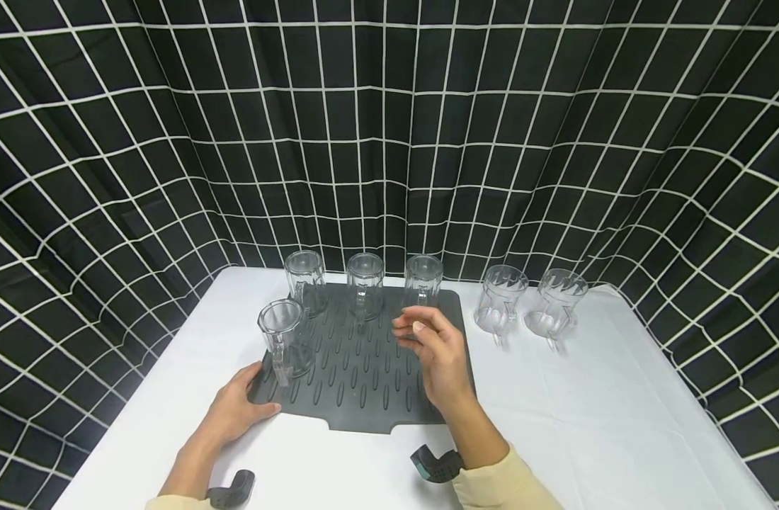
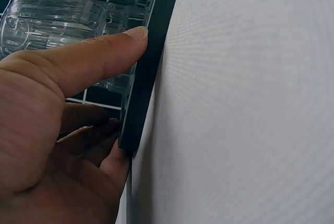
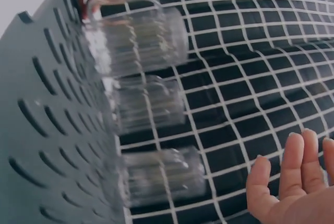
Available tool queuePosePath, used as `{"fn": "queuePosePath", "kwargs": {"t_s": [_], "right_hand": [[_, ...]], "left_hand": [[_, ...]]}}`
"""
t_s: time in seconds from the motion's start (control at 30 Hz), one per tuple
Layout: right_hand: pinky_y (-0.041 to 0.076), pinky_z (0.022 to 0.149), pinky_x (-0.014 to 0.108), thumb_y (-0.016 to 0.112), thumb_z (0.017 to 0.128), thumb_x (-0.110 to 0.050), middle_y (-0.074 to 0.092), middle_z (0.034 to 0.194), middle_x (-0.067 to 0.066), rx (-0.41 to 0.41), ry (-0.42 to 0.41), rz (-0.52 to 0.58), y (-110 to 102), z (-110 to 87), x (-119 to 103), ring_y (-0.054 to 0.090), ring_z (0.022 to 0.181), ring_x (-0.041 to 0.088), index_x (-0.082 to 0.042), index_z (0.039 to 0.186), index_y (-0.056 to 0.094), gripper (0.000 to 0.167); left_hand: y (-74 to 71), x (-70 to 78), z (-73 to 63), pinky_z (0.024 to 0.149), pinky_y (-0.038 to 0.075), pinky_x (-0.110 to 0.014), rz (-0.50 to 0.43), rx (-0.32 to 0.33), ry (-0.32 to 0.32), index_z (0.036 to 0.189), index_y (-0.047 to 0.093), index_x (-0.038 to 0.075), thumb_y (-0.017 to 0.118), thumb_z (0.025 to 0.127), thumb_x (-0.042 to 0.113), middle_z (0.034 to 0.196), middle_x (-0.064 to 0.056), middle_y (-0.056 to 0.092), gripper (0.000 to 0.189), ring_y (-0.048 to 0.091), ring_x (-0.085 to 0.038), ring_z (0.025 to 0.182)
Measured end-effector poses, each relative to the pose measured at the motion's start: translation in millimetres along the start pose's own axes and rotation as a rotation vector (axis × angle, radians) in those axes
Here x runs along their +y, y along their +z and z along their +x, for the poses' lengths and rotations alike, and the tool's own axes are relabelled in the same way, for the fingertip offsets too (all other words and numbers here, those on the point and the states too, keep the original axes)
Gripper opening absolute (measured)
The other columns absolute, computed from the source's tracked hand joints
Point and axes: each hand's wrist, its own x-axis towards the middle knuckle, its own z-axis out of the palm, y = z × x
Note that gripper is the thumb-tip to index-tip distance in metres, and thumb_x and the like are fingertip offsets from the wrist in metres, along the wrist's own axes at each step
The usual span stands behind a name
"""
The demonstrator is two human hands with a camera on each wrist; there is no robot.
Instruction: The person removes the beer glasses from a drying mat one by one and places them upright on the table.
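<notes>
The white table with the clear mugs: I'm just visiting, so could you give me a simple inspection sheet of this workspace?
Surface: white-covered table bearing a dark ribbed mat.
Job's things: four clear mugs on the mat, three along its back and one nearer at left; two other mugs right of it.
Clutter: nothing seen.
Left hand: touches the mat's near-left corner.
Right hand: raised over the mat, holding nothing.
Cables: nothing seen.
Surroundings: black cloth with white grid lines; a dark wrist device on each arm.
</notes>
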Motion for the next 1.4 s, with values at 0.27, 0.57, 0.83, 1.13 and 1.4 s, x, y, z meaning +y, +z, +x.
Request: {"fn": "queuePosePath", "kwargs": {"t_s": [0.27,0.57,0.83,1.13,1.4], "right_hand": [[0.053,0.085,0.046,0.047,0.096,-0.014,0.058,0.107,0.026,-0.083,0.120,-0.016,19.0,3.3,22.4,0.061,0.096,0.028,0.015,0.121,0.049,0.038],[0.049,0.088,0.056,0.050,0.097,-0.021,0.062,0.111,0.022,-0.173,0.224,-0.051,44.7,5.4,55.7,0.060,0.103,0.033,0.006,0.123,0.056,0.038],[0.049,0.091,0.053,0.050,0.098,-0.022,0.063,0.116,0.022,-0.236,0.310,-0.093,65.9,6.0,82.9,0.059,0.108,0.034,0.007,0.126,0.056,0.040],[0.049,0.091,0.052,0.053,0.097,-0.027,0.064,0.118,0.020,-0.256,0.386,-0.123,83.9,-1.2,98.8,0.058,0.109,0.036,0.003,0.124,0.060,0.040],[0.052,0.088,0.049,0.054,0.097,-0.028,0.067,0.114,0.015,-0.262,0.387,-0.137,90.7,-2.3,109.7,0.061,0.104,0.026,-0.001,0.122,0.063,0.037]], "left_hand": [[0.3,0.1,0.2,0.106,0.033,-0.053,-0.010,-0.004,-0.002,0.146,0.030,-0.007,0.082,0.074,0.028,0.150,-0.028,0.028,0.095,0.037,-0.046,0.130],[-0.9,0.6,0.9,0.105,0.035,-0.052,-0.004,0.010,0.010,0.146,0.031,-0.007,0.082,0.073,0.029,0.149,-0.028,0.029,0.096,0.038,-0.045,0.130],[-2.4,0.7,3.8,0.105,0.034,-0.054,-0.013,-0.002,-0.003,0.146,0.031,-0.007,0.083,0.072,0.029,0.149,-0.029,0.029,0.097,0.036,-0.046,0.130],[-1.3,-1.0,2.1,0.106,0.030,-0.056,-0.026,-0.021,-0.024,0.146,0.029,-0.008,0.083,0.072,0.030,0.149,-0.030,0.028,0.099,0.035,-0.046,0.131],[-1.2,-1.8,3.3,0.104,0.033,-0.056,-0.022,-0.012,-0.011,0.145,0.030,-0.010,0.083,0.073,0.026,0.148,-0.032,0.028,0.097,0.037,-0.048,0.129]]}}
